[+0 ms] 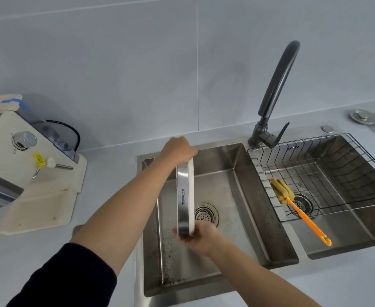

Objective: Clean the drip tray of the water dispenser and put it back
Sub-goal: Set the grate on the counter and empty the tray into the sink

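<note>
1. Drip tray (184,196) is held on edge over the left basin of the sink (237,180). Its long axis runs from the basin's back wall toward the person, steel face turned left, white rim turned right.
2. Left hand (177,150) is closed over the tray's far end, up near the back rim of the sink, fingers wrapped down over the top.
3. Right hand (198,237) is curled under the near end, cupping it from below; that end looks blurred, so exact finger hold is hard to tell. Both hands are touching the tray, one per end.
4. Tray hangs above the drain (205,214), w/ near end just left of it. No water seen running.
5. Tap (277,91) stands right of the sink's left basin, at the divider, spout arching up and away, not over the tray. Judgement: key relation is tray vs spout, so tray needs shifting right or the spout swinging left before a rinse.
6. Right hand is nearer the tap lever, but letting go leaves the tray on the left hand only.
7. Brush (293,202) w/ orange handle lies in the wire basket (346,173) in the sink's right basin, well apart from the tray.
8. Water dispenser (27,151) sits on the bench (106,173) left of the sink; tray's return spot is there, a left-arm-side carry.
</note>
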{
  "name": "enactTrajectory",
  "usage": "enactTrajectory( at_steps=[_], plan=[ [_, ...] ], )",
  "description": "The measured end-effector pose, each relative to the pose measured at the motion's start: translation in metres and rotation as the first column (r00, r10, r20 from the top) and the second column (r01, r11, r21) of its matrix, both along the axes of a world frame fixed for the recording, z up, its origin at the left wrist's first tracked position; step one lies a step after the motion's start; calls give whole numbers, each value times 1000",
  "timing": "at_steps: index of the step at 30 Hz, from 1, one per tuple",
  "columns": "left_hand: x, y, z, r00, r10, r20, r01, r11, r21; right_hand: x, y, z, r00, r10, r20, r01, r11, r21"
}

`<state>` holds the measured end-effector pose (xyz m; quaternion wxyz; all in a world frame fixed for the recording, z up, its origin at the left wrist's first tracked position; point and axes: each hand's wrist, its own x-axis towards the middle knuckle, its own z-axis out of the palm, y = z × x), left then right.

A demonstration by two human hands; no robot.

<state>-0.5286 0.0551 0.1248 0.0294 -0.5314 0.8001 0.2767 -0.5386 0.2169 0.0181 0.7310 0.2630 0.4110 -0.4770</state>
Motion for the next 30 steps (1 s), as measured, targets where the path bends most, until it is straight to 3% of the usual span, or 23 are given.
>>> enactTrajectory(
  at_steps=[4, 10, 16, 20, 26, 30],
  plan=[
    [7, 23, -28, 994, -16, 111, 10, 998, 54, 24, 16, -9, 992, 111, 52, -113, 993, 37],
    [0, 10, -5, 985, 102, -141, -107, 994, -28, -24, -2, -10, 980, 73, -184, -63, 996, 56],
    [31, 16, -37, 992, 124, 18, -125, 988, 91, -14, 27, -15, 909, 346, -231, -325, 937, 126],
    [50, 11, -37, 986, 162, -41, -156, 981, 115, -30, 19, -7, 891, 270, -365, -235, 962, 139],
    [84, 25, -57, 969, 173, -176, -143, 975, 169, -57, 14, 11, 699, 257, -668, -188, 966, 175],
    [98, 35, -75, 856, 391, -338, -258, 890, 375, -68, 13, 18, 518, 254, -817, -232, 961, 151]
  ],
)
